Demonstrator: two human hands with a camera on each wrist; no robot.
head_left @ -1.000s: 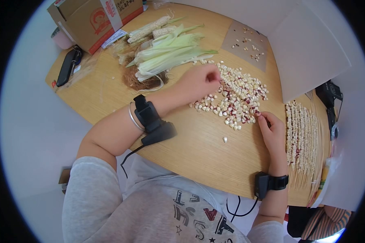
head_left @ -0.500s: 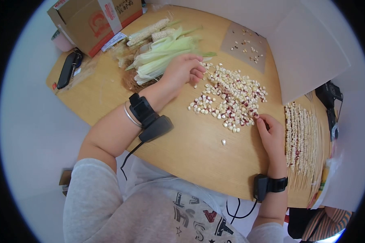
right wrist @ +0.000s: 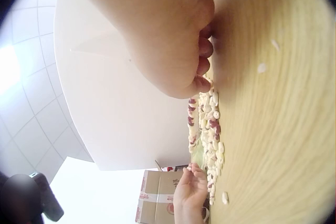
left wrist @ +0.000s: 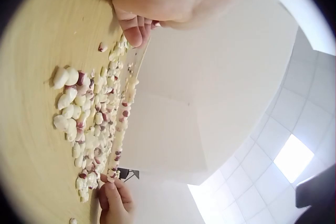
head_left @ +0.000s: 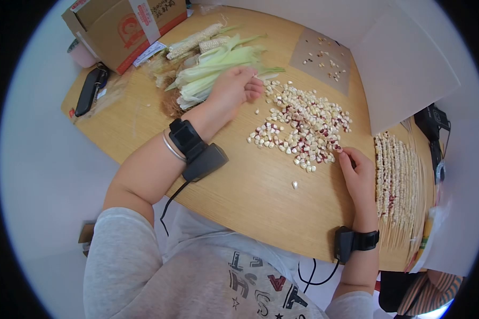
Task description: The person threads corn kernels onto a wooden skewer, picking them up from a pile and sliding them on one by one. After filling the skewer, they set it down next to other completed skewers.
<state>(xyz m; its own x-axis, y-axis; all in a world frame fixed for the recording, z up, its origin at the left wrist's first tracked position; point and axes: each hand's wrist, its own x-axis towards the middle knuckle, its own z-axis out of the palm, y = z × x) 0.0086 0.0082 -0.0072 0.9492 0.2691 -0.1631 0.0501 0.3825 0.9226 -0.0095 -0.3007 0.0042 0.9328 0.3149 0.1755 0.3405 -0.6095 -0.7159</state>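
My right hand is at the right edge of a pile of loose corn kernels. Its thumb and fingers pinch the near end of a skewer threaded with corn kernels, pale with some dark red. The skewer slants over the pile towards the far left. Beyond the skewer's far end, my left hand hovers beside the corn husks, fingers curled. A small pale and red corn kernel shows between its thumb and fingers. The palm side of the right hand is hidden in the head view.
Several finished kernel skewers lie in a row at the right. Two corn cobs lie behind the husks, near a cardboard box. A grey sheet bears scattered kernels. A white panel borders the table.
My left hand has moved left, away from the pile, to beside the husks, and its fingers have drawn together. The right hand has stayed nearly still with the skewer.
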